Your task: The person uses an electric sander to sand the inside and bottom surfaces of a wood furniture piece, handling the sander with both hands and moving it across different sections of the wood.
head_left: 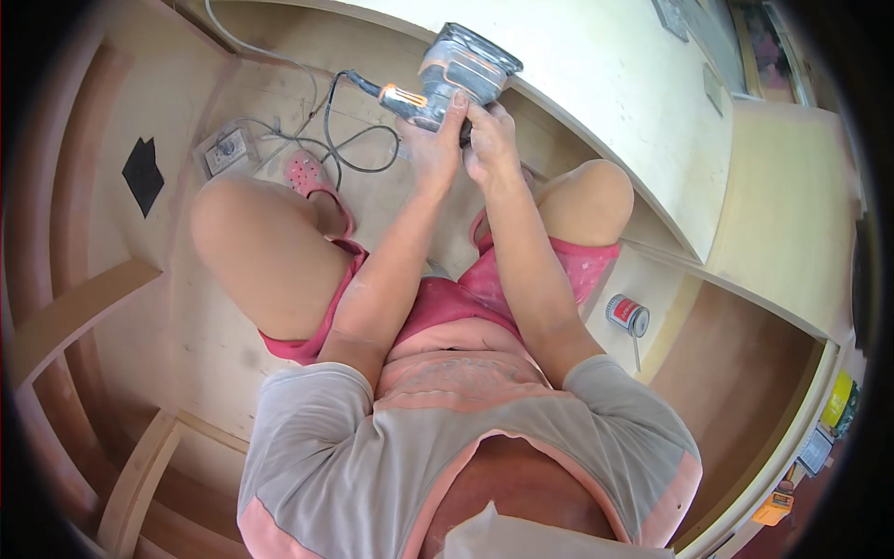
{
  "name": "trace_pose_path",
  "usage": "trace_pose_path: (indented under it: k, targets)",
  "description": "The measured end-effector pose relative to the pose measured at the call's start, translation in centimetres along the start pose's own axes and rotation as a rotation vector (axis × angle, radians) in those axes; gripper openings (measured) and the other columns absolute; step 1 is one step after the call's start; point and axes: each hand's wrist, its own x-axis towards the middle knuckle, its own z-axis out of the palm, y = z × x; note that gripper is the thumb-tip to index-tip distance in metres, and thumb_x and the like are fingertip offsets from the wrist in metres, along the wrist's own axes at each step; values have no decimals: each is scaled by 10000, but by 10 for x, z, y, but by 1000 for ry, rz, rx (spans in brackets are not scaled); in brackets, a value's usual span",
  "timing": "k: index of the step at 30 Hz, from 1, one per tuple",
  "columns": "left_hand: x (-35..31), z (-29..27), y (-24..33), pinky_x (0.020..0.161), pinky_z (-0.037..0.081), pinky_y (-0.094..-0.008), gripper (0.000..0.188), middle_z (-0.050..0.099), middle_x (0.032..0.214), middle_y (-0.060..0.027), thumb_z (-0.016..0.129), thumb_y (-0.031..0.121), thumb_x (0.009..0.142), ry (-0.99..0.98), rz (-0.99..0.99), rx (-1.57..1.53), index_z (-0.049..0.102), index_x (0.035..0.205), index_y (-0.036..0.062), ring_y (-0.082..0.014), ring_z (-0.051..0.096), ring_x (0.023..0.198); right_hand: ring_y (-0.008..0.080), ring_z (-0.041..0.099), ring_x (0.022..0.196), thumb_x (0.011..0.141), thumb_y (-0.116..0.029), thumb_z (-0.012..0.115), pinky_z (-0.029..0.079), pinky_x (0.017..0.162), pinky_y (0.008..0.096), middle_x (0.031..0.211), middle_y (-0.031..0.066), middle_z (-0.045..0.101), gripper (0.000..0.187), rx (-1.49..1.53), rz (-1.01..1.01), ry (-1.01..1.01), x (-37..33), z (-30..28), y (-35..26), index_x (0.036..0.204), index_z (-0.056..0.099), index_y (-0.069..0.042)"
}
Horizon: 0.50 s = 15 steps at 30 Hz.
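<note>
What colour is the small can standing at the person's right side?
The small round metal can is red with a white band and silver top, seen in the head view.

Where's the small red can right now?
In the head view, the small red can lies on its side on the wooden ledge to the person's right, just beyond the right thigh, apart from both hands.

Bare plywood panels [112, 307] form the floor and sides, a pale painted board [605, 74] curves overhead, under bright, even light.
</note>
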Motion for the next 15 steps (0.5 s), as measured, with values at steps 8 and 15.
trace_pose_path:
  k: [8, 15]
  targets:
    - [43, -15, 20, 590, 537, -344, 384, 612, 924, -90, 560, 326, 879, 17, -130, -248, 507, 1102, 18, -199, 629, 760, 171, 602, 928, 803, -170, 687, 503, 774, 299, 1162, 166, 599, 686, -707, -162, -365, -23, -9, -38, 1362, 349, 38]
    - [63, -29, 34, 577, 522, -339, 428, 602, 817, -75, 550, 429, 841, 29, -141, -217, 523, 1038, 50, -182, 604, 667, 159, 624, 912, 766, -232, 724, 500, 790, 284, 1102, 138, 649, 560, -1163, -400, -149, 34, -91, -152, 1256, 536, -37]
